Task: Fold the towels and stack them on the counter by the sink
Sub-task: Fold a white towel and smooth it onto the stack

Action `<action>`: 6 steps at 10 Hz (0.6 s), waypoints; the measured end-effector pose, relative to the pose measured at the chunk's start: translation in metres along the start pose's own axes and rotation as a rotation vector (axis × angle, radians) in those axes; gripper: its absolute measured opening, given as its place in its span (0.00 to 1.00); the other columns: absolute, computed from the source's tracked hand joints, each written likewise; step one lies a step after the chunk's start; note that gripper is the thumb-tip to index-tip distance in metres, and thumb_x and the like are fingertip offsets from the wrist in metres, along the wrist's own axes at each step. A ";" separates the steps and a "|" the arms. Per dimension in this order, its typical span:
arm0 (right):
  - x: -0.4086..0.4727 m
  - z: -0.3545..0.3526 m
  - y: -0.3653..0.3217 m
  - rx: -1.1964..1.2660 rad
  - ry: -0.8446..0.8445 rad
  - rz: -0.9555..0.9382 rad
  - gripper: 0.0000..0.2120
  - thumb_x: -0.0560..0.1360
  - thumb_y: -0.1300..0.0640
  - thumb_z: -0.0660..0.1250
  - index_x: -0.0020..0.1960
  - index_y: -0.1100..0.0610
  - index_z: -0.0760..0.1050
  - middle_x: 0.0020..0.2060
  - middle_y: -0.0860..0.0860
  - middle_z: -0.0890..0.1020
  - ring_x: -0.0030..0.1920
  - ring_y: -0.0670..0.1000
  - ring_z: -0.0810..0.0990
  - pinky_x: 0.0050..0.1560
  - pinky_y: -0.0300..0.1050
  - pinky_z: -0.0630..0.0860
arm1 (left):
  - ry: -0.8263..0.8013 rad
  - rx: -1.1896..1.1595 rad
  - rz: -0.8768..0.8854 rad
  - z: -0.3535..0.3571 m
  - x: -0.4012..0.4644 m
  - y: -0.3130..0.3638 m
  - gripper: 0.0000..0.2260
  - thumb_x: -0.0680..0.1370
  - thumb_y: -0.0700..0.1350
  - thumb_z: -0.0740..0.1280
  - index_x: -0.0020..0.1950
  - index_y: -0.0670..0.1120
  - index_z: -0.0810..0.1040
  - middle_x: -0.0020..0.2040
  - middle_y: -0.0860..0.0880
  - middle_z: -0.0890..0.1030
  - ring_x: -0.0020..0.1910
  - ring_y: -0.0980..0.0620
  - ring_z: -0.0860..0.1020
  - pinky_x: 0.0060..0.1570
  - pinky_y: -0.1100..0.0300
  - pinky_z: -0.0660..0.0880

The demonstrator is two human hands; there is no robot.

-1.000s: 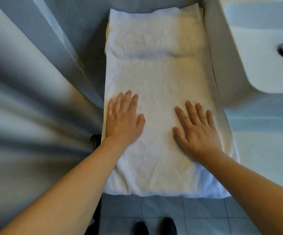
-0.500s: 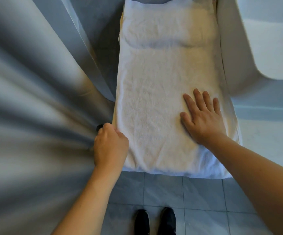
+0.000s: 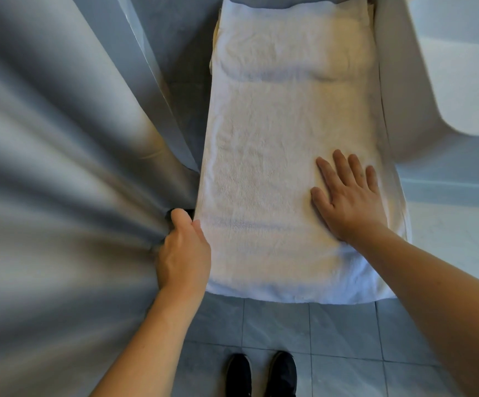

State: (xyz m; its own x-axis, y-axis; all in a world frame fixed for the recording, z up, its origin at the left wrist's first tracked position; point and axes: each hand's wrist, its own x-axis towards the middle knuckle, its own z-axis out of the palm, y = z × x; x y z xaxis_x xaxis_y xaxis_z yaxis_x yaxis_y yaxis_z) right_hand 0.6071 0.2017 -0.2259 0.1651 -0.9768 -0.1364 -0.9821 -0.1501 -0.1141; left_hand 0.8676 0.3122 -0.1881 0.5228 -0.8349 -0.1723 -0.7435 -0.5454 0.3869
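Note:
A long white towel lies stretched out on the counter beside the sink, its near end hanging over the front edge. At its far end sits a folded white towel. My right hand lies flat, fingers straight, on the towel's near right part. My left hand is at the towel's near left edge with fingers curled under it, thumb on top, gripping that edge.
A grey shower curtain hangs close on the left, touching my left hand. The white sink basin stands to the right, with a chrome fitting at the frame's edge. Grey floor tiles and my black shoes are below.
My left hand left the top of the towel, moved to its near left edge and curled around it. My right hand stayed flat on the towel. The view shifted slightly right.

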 end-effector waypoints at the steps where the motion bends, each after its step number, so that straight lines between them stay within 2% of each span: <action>1: 0.000 0.000 0.001 -0.001 0.001 0.000 0.32 0.76 0.36 0.38 0.79 0.42 0.45 0.79 0.48 0.45 0.78 0.52 0.41 0.77 0.55 0.38 | 0.043 0.112 0.029 0.001 0.005 -0.003 0.06 0.84 0.47 0.55 0.56 0.45 0.66 0.51 0.43 0.78 0.47 0.38 0.78 0.43 0.47 0.75; 2: -0.001 0.000 0.002 0.000 0.002 -0.002 0.32 0.77 0.36 0.38 0.79 0.42 0.44 0.79 0.48 0.45 0.78 0.52 0.40 0.77 0.55 0.38 | 0.143 0.100 0.250 0.003 0.015 0.015 0.11 0.80 0.41 0.61 0.62 0.44 0.71 0.62 0.43 0.73 0.61 0.39 0.72 0.59 0.45 0.69; 3: -0.001 0.001 0.001 0.007 0.006 -0.004 0.32 0.77 0.36 0.38 0.79 0.42 0.44 0.79 0.48 0.45 0.78 0.52 0.40 0.77 0.55 0.38 | -0.043 0.194 0.521 0.018 0.032 0.044 0.24 0.83 0.52 0.53 0.79 0.49 0.56 0.79 0.45 0.54 0.78 0.42 0.52 0.76 0.45 0.49; 4: -0.001 0.000 0.001 0.009 0.012 -0.008 0.32 0.76 0.36 0.38 0.79 0.43 0.44 0.79 0.48 0.44 0.78 0.52 0.40 0.77 0.56 0.39 | -0.183 0.384 0.594 0.040 0.049 0.044 0.29 0.82 0.61 0.41 0.80 0.53 0.38 0.81 0.50 0.37 0.79 0.47 0.36 0.76 0.43 0.36; 5: -0.001 0.000 0.001 0.006 0.004 -0.010 0.32 0.76 0.36 0.37 0.79 0.43 0.43 0.79 0.48 0.44 0.78 0.52 0.40 0.77 0.55 0.38 | -0.150 0.415 0.606 0.048 0.054 0.033 0.31 0.79 0.63 0.37 0.80 0.54 0.38 0.81 0.50 0.38 0.79 0.47 0.36 0.76 0.43 0.37; 6: 0.002 -0.001 0.001 0.035 -0.014 -0.038 0.31 0.77 0.36 0.37 0.79 0.43 0.44 0.79 0.48 0.44 0.78 0.52 0.40 0.76 0.55 0.37 | -0.136 0.428 0.605 0.049 0.055 0.034 0.31 0.79 0.64 0.37 0.80 0.55 0.38 0.81 0.51 0.38 0.79 0.47 0.36 0.76 0.43 0.37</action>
State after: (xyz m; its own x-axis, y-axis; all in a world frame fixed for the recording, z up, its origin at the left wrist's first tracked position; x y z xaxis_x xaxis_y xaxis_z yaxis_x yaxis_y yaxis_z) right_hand 0.6064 0.1998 -0.2256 0.2038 -0.9682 -0.1448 -0.9713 -0.1815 -0.1536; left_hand 0.8511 0.2444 -0.2285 -0.0642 -0.9846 -0.1628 -0.9962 0.0537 0.0682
